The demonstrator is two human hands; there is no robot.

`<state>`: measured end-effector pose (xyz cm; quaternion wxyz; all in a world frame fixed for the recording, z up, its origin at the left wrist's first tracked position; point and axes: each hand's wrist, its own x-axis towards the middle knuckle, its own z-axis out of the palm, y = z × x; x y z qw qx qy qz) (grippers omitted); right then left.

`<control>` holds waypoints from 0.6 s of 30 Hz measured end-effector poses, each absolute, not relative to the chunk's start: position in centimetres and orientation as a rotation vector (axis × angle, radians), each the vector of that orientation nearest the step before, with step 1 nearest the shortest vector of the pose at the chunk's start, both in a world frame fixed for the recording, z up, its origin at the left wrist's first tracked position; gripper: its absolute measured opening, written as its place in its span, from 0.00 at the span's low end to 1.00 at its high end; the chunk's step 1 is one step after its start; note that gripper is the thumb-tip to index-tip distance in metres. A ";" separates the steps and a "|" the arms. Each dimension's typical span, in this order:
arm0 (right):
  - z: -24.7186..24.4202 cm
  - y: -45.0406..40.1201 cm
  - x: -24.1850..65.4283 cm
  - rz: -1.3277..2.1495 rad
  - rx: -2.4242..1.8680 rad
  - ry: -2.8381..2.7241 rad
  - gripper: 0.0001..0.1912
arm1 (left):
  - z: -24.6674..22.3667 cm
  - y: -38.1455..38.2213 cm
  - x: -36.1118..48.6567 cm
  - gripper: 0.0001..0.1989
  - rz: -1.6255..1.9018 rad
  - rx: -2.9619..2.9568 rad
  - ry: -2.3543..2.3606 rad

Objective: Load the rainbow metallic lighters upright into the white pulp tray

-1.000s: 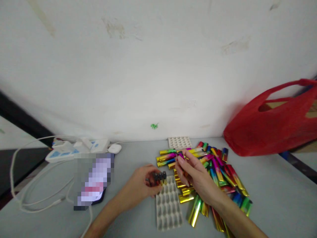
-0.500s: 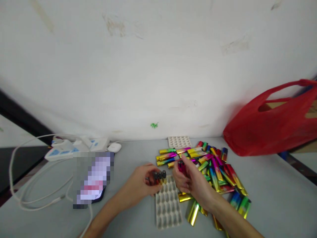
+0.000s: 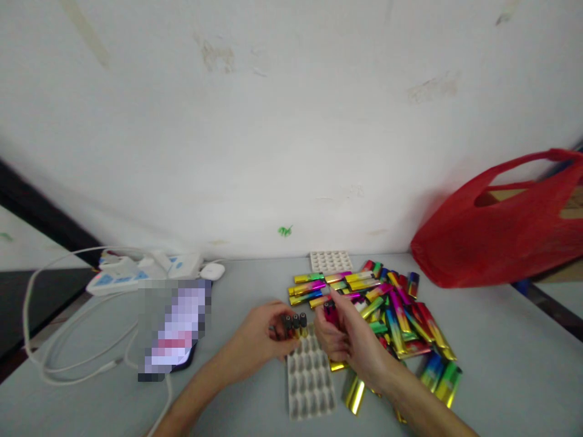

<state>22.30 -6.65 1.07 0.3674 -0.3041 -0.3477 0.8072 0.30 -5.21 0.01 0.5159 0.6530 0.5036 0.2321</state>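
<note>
My left hand (image 3: 269, 332) is closed around several slim lighters (image 3: 296, 321), their black tops side by side and their golden bodies partly hidden by my fingers. They are held at the far left corner of a pale slotted tray (image 3: 312, 379). Across from it, my right hand (image 3: 344, 334) grips a dark magenta lighter (image 3: 330, 311) with a black top, thumb stretched along it. Under and behind the right hand spreads a heap of shiny lighters (image 3: 396, 321) in gold, blue, green, red and magenta.
A second slotted tray (image 3: 331, 261) lies by the wall. On the right sits a red bag (image 3: 496, 230). To the left are a phone (image 3: 182, 328) with a blurred screen, a power strip (image 3: 136, 273), a white charger (image 3: 212, 271) and looping white cables (image 3: 82, 381).
My right hand has moved slightly left and down with its lighter. My left hand keeps its hold in nearly the same place. The whole view has shifted a little.
</note>
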 end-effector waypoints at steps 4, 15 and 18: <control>0.7 -6.7 21.9 2.046 -0.790 -0.895 0.37 | 0.0 -5.2 0.3 0.13 0.555 1.584 1.212; 0.5 -7.3 21.2 1.952 -0.884 -0.878 0.34 | -0.4 -5.0 0.2 0.15 0.551 1.556 1.195; 0.6 -7.4 21.1 1.919 -0.917 -0.885 0.34 | -0.6 -5.0 0.1 0.15 0.549 1.561 1.200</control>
